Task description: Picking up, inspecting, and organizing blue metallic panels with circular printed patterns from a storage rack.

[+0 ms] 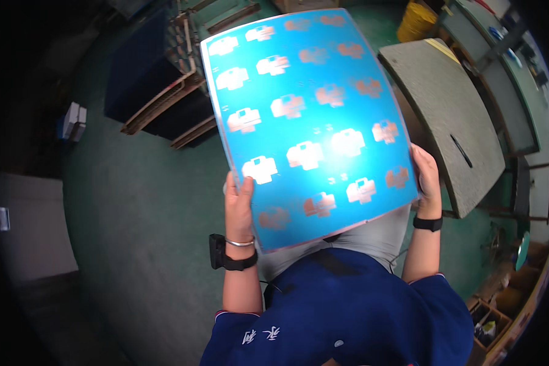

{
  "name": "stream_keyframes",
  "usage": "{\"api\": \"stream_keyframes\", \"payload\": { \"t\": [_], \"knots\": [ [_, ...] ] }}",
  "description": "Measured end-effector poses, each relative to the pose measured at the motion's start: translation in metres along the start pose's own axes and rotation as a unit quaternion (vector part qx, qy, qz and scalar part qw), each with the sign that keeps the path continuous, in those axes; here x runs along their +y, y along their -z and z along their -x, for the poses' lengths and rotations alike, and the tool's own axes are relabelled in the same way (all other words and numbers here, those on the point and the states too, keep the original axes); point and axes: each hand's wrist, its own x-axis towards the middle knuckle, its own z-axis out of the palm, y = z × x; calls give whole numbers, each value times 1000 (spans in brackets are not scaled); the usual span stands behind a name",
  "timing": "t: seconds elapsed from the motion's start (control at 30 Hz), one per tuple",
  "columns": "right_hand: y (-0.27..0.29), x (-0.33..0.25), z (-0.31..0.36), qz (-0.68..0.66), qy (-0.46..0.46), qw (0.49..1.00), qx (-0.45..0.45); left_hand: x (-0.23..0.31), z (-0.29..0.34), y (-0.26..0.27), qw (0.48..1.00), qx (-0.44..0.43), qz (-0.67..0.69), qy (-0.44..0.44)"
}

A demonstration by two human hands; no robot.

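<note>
A large blue sheet (pixel 299 131) with rows of repeated copper-coloured shapes is held up in front of me, tilted and catching bright glare. My left hand (pixel 239 204) grips its left edge near the lower corner, thumb on the face and the other fingers mostly behind. On the opposite side, my right hand (pixel 426 177) holds the right edge, its fingers partly hidden by the sheet. Both wrists wear black bands, and the left one also has a metal bangle (pixel 240 243).
At right stands a grey-topped table (pixel 448 91) with a black pen (pixel 461 150) on it. Dark stacked racks (pixel 158 79) are at upper left. A yellow bin (pixel 416 21) sits at the back, white boxes (pixel 74 121) on the green floor at left, and a wooden crate (pixel 491 323) at lower right.
</note>
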Motion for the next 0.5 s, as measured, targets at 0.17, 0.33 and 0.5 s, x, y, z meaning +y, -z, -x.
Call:
{"api": "stream_keyframes", "payload": {
  "t": [0.17, 0.33, 0.5],
  "knots": [
    [-4, 5, -7, -40, -14, 999, -2, 16, 8, -8, 999, -49, -20, -7],
    [-14, -15, -26, -69, 41, 996, 39, 27, 14, -8, 996, -73, -54, 5],
    [-20, -29, -33, -64, 119, 989, 60, 31, 19, -11, 992, -109, -69, 5]
  ]
}}
